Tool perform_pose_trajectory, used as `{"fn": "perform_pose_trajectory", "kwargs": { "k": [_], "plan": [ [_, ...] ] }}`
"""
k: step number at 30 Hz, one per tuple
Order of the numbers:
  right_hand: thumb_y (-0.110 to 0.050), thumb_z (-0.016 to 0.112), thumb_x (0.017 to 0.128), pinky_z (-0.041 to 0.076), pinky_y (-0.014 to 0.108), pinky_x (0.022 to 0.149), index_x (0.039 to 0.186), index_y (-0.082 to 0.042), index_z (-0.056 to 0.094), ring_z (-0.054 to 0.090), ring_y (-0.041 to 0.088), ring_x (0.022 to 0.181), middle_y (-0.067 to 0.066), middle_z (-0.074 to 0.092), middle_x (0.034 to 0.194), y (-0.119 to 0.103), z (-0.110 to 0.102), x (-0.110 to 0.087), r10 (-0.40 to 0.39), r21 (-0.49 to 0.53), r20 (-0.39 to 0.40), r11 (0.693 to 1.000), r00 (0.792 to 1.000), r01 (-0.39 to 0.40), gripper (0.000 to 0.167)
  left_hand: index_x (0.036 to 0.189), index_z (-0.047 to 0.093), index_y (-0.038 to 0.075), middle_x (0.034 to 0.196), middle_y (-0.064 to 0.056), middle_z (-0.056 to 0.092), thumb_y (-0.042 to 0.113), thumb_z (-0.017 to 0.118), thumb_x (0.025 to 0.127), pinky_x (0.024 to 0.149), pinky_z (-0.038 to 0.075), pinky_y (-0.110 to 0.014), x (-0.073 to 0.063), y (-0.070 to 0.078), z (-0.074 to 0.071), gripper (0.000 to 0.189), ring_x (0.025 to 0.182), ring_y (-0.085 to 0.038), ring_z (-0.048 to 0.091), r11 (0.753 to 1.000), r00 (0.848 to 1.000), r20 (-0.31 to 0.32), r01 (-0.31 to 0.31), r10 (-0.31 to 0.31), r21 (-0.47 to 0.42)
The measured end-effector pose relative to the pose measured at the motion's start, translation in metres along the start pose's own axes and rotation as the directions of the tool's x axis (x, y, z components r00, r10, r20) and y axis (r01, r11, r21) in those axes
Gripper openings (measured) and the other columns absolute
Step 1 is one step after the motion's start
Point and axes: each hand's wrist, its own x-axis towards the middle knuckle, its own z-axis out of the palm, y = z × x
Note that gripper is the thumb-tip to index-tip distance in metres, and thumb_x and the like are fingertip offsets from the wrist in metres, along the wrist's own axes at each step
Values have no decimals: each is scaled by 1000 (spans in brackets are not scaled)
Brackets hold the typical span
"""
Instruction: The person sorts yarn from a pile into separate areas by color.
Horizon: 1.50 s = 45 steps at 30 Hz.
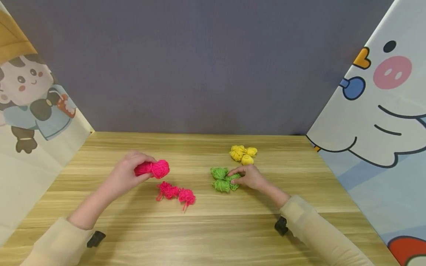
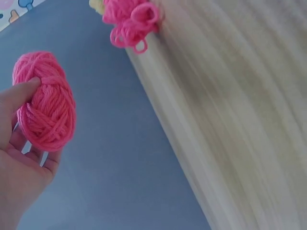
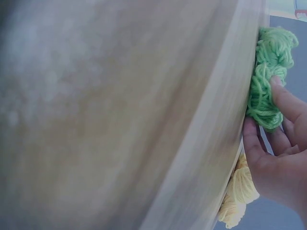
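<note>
My left hand (image 1: 124,175) holds a bright pink skein of yarn (image 1: 159,169) above the table. In the left wrist view, the thumb presses on this oblong skein (image 2: 50,112) with the fingers behind it. Two loose pink yarn bundles (image 1: 168,190) lie on the wood below and to the right of that hand. My right hand (image 1: 252,177) pinches a green yarn skein (image 3: 266,98) at the right side of a cluster of green yarn (image 1: 221,185). Its fingers partly cover the skein in the head view.
Several yellow yarn balls (image 1: 237,153) sit together behind the green cluster. The wooden table (image 1: 206,236) ends at a grey back panel (image 1: 199,66). Side panels printed with cartoon figures stand left and right. A dark device hangs beneath each sleeve cuff.
</note>
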Motion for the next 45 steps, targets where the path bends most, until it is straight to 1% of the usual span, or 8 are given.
{"fn": "perform_pose_trajectory", "kwargs": {
  "k": [9,12,17,24,31,38,41,45],
  "plan": [
    [-21,78,76,51,36,89,99,-22,74,60,23,111,2,68,115,-1,-1,-1,8,5,8,1000,1000,-8,24,94,67,18,91,9,61,0,85,62,63,49,-19,-15,14,8,41,84,-5,51,991,993,86,-71,81,-116],
    [-21,78,76,52,33,85,99,-21,74,61,22,109,2,68,114,0,-1,-1,0,11,6,1000,1000,0,23,94,67,19,92,11,62,4,86,62,65,49,-19,-19,19,12,40,85,-4,52,986,986,120,-95,112,-141],
    [-21,79,76,51,29,79,99,-20,74,61,22,108,3,68,113,1,-1,0,-7,2,4,1000,1000,7,23,94,67,16,95,7,65,10,86,61,69,52,-21,-23,23,20,38,87,-7,57,975,974,148,-149,174,-166],
    [-21,78,76,52,36,87,99,-22,74,60,24,111,2,68,114,0,-1,-1,6,-1,4,1000,1000,-6,23,92,66,18,93,8,66,10,85,63,73,53,-26,-28,24,34,36,86,-10,59,960,952,181,-213,246,-183],
    [-21,78,76,51,37,88,98,-22,74,59,24,112,2,68,114,-1,-1,-1,15,-2,2,1000,1000,-15,22,93,65,20,93,11,64,15,84,66,76,53,-27,-32,27,44,33,88,-8,58,970,936,284,-158,207,-186],
    [-21,79,75,52,34,85,98,-21,74,60,22,110,1,68,114,-2,0,-1,18,1,1,1000,1000,-18,23,95,66,18,97,8,64,17,84,68,83,53,-31,-34,28,51,32,93,-10,59,980,909,382,-112,167,-162],
    [-20,79,75,51,36,87,98,-21,74,60,22,109,1,68,113,-1,0,0,11,-6,-2,1000,1000,-11,24,96,66,18,98,9,64,17,83,68,88,52,-34,-33,28,53,33,96,-11,59,984,900,410,-92,147,-152],
    [-21,79,76,52,34,84,98,-22,74,60,22,109,1,69,113,0,-1,1,10,-4,0,1000,1000,-10,23,97,65,18,99,10,63,19,83,69,87,51,-33,-33,26,56,33,97,-11,59,985,892,431,-77,136,-153]
  ]
}}
